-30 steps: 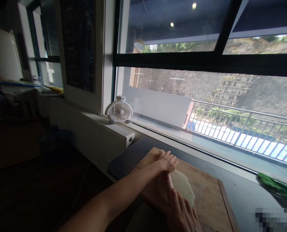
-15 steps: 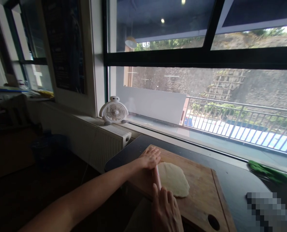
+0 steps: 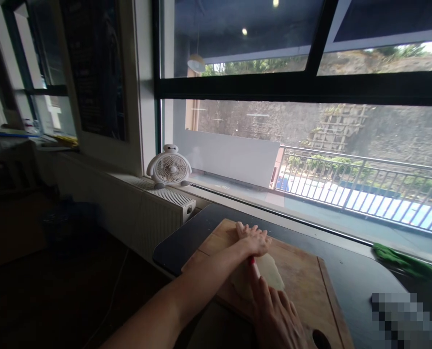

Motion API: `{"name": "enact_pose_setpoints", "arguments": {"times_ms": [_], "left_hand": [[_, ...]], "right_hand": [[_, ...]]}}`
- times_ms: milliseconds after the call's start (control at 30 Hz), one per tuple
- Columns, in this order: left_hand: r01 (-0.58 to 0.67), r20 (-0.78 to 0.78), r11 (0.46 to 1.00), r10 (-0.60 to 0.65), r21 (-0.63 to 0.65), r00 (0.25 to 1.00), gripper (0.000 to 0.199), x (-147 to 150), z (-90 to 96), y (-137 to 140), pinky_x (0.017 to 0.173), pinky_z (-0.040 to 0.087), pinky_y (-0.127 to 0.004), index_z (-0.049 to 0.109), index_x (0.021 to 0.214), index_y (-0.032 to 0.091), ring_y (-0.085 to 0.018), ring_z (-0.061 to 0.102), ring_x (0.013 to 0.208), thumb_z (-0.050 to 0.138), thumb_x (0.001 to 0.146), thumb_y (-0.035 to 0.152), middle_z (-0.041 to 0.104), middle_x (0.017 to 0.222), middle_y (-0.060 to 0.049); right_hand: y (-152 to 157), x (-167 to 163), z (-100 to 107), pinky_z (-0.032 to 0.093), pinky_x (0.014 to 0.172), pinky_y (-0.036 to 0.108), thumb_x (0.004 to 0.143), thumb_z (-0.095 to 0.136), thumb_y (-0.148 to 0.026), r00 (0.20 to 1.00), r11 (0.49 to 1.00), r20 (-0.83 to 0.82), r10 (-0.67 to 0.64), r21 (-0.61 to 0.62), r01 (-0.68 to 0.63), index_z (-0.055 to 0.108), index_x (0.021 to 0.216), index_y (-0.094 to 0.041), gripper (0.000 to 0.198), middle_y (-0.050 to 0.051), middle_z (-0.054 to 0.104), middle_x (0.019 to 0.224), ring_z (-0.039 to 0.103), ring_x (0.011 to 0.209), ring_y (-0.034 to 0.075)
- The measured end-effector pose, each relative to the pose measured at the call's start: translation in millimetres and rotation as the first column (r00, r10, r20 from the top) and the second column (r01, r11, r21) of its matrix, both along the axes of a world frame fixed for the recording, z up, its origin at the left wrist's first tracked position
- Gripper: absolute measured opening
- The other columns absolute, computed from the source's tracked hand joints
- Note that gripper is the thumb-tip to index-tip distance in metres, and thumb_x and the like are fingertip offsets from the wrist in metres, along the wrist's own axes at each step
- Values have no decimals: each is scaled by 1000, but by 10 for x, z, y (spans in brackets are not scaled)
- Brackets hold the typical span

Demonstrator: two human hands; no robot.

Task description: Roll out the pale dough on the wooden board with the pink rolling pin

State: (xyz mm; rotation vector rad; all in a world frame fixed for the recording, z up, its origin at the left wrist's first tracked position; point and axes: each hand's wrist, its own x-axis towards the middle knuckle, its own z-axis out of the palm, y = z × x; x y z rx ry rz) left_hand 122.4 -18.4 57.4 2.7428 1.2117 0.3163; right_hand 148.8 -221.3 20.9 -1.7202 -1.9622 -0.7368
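Note:
A slim pale rolling pin [image 3: 253, 275] lies slantwise over a flat, light sheet of dough [image 3: 272, 272] on a wooden board [image 3: 306, 286]. Across the far part of the pin rests my left hand [image 3: 256, 241], its fingers stretched out past it and a little apart. My right hand [image 3: 278, 314] presses on the near end, with fingers extended forward. A red mark [image 3: 252, 260] shows on the pin between the hands. The left forearm and both hands cover part of the dough and of the pin.
The board stands on a dark table [image 3: 181, 245] below a large window. A white figure-shaped fan [image 3: 171, 168] sits by a radiator [image 3: 165, 208] at the left. Green cloth [image 3: 405, 261] lies at the right, near a blurred-out object [image 3: 408, 317]. A round hole [image 3: 320, 339] pierces the board.
Both hands and the rolling pin have moved right, from the dough's left edge onto its middle. The left hand now lies across the pin, whose far end sticks out beyond it.

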Motion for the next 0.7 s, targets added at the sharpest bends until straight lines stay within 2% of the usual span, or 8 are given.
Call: {"name": "enact_pose_setpoints", "arguments": {"times_ms": [100,167,300,367,433,533,700], "left_hand": [[2,-71,1000,-2,4,997,43,-49,46,-16,103,18,-58,60,116,21,-31,42,121,29,91,38,57,124,-12],[23,-99,1000,-21,17,995,45,-241,64,-20,104,17,-56,56,122,18,-31,37,126,27,91,35,53,130,-11],[24,-108,999,-20,37,994,50,-818,-2,-27,108,13,-50,42,134,12,-28,21,135,22,93,33,36,143,-11],[-20,-77,998,24,55,997,52,-1069,-69,-36,109,13,-49,38,137,14,-26,17,137,20,94,36,30,146,-10],[-66,-44,996,69,60,997,53,-1199,-123,-42,109,13,-48,34,139,18,-25,16,137,18,94,40,27,148,-7],[-66,-42,996,68,54,997,54,-1095,-143,-30,109,13,-49,37,138,18,-25,18,136,19,94,43,30,147,-9],[-42,12,996,41,79,999,52,-440,-86,-12,106,12,-57,54,122,14,-33,30,129,24,93,44,52,129,-14]], "right_hand": [[-10,-83,-31,42,61,36,78,43,-5,998,998,37,-58,41,57,41,130,-17,53,5,57,80,52,69,21],[-16,-184,-56,42,62,36,74,41,0,996,997,61,-65,54,62,44,128,-15,56,7,57,83,51,71,21],[4,-394,-134,42,62,36,74,43,-2,997,999,73,20,28,-22,43,129,-12,56,10,56,91,51,74,22],[20,-467,-165,42,63,36,76,45,-6,996,997,55,71,13,-72,44,129,-15,54,9,56,91,51,75,22],[19,-490,-154,41,64,36,76,48,-9,994,994,25,106,0,-106,47,127,-19,52,8,56,88,50,75,22],[-26,-398,-37,41,65,34,75,49,-9,992,992,-22,121,-45,-122,47,126,-22,52,5,56,84,50,73,20],[-104,-70,170,41,64,32,80,44,-8,998,995,-25,61,-81,-62,44,127,-25,51,3,56,81,51,72,19]]}}
